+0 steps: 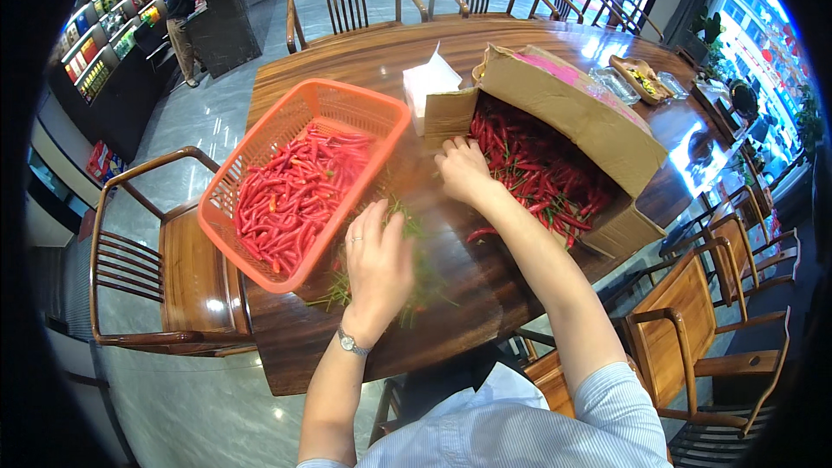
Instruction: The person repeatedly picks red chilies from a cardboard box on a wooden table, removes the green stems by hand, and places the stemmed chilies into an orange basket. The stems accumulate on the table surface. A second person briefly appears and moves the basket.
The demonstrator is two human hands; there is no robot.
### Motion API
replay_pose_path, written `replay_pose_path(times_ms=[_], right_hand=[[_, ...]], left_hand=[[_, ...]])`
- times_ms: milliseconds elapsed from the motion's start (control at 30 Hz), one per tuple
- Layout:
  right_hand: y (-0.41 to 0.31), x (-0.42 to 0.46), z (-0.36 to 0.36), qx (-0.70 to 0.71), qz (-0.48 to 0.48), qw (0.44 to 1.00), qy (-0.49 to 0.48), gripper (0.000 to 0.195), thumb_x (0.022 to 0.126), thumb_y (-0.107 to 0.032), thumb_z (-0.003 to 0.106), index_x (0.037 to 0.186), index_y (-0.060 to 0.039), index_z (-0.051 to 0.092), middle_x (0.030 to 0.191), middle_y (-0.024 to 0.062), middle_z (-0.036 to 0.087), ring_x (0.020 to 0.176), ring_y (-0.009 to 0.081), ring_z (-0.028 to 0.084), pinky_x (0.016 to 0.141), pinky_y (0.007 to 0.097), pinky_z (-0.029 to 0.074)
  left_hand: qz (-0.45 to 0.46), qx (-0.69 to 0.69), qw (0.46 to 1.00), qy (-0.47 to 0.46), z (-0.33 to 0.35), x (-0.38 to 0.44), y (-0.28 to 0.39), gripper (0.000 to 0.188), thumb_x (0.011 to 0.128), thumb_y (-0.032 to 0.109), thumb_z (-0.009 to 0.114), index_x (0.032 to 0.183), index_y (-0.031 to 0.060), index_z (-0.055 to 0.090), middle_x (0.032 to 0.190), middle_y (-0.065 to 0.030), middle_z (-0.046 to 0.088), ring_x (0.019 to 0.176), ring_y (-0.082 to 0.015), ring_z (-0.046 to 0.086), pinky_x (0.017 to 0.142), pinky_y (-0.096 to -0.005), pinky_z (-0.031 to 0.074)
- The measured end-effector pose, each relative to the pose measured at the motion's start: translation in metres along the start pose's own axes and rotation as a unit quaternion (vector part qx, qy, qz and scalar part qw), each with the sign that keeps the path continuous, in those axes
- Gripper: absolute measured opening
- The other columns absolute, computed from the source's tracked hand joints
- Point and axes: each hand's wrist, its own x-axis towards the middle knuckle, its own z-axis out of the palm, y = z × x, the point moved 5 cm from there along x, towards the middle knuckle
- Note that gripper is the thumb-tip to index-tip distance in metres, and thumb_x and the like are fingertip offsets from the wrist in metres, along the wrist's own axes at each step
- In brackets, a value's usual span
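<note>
An orange plastic basket (299, 281) holds many stemless red chili peppers (286, 201). Just right of its lower rim, my left hand (379, 253), slightly blurred, hovers over a scattered pile of green chili stems (416, 273) on the wooden table (468, 312). My right hand (463, 166) is at the left edge of an open cardboard box (572, 127), its fingers beside red chilies with green stems (539, 188). Whether either hand holds a chili is hidden or too blurred to tell. One red chili (482, 234) lies on the table near the box.
White tissues (432, 84) stand between basket and box. A wooden tray (640, 80) and clear glass dishes (614, 86) are at the back right. Wooden chairs (188, 260) surround the table. A person (182, 16) stands at a dark counter in the far left background.
</note>
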Motion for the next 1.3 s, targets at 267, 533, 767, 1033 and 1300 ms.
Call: replay_pose_path(times_ms=[267, 533, 767, 1033, 1300], right_hand=[[0.002, -0.090, -0.020, 0.102, -0.035, 0.985, 0.136, 0.027, 0.069, -0.008, 0.060, 0.096, -0.0048, 0.061, 0.100, 0.0109, 0.057, 0.103, 0.0292, 0.050, 0.089, 0.0407, 0.036], [0.051, -0.061, -0.043, 0.052, 0.102, 0.973, 0.202, 0.031, 0.078, -0.025, 0.061, 0.104, -0.0089, 0.062, 0.127, 0.0128, 0.046, 0.115, 0.0318, 0.042, 0.094, 0.0465, 0.034], [0.025, -0.091, -0.032, 0.020, 0.123, 0.984, 0.131, 0.029, 0.076, -0.026, 0.063, 0.093, -0.0023, 0.064, 0.112, 0.0137, 0.054, 0.108, 0.0299, 0.046, 0.087, 0.0456, 0.037], [0.013, -0.014, 0.001, 0.018, 0.067, 0.991, 0.113, 0.016, 0.073, -0.019, 0.062, 0.081, -0.0062, 0.066, 0.090, 0.0096, 0.061, 0.090, 0.0253, 0.053, 0.077, 0.0390, 0.040], [-0.005, -0.008, 0.020, -0.053, 0.106, 0.992, 0.047, 0.014, 0.074, -0.015, 0.058, 0.081, -0.0092, 0.068, 0.087, 0.0074, 0.063, 0.085, 0.0223, 0.059, 0.074, 0.0369, 0.041]], left_hand=[[0.003, -0.024, 1.000, 0.001, 0.001, -0.003, 0.002, 0.031, 0.072, 0.000, 0.065, 0.102, -0.0025, 0.056, 0.117, -0.0202, 0.051, 0.109, -0.0369, 0.048, 0.093, -0.0428, 0.038], [0.058, -0.044, 0.996, -0.056, 0.020, -0.010, 0.015, 0.032, 0.074, 0.006, 0.065, 0.104, -0.0018, 0.056, 0.118, -0.0190, 0.050, 0.111, -0.0364, 0.047, 0.096, -0.0453, 0.036], [0.079, 0.031, 0.966, -0.244, 0.056, -0.036, 0.008, 0.024, 0.078, 0.022, 0.064, 0.093, 0.0030, 0.060, 0.096, -0.0133, 0.059, 0.101, -0.0302, 0.053, 0.097, -0.0493, 0.033], [0.071, 0.048, 0.975, -0.204, 0.048, -0.024, 0.013, 0.021, 0.078, 0.019, 0.064, 0.092, 0.0048, 0.059, 0.085, -0.0099, 0.057, 0.090, -0.0279, 0.054, 0.096, -0.0501, 0.033], [0.082, 0.032, 0.977, -0.197, 0.040, -0.020, 0.022, 0.025, 0.077, 0.017, 0.064, 0.097, 0.0032, 0.057, 0.093, -0.0111, 0.057, 0.097, -0.0279, 0.052, 0.096, -0.0500, 0.033]])
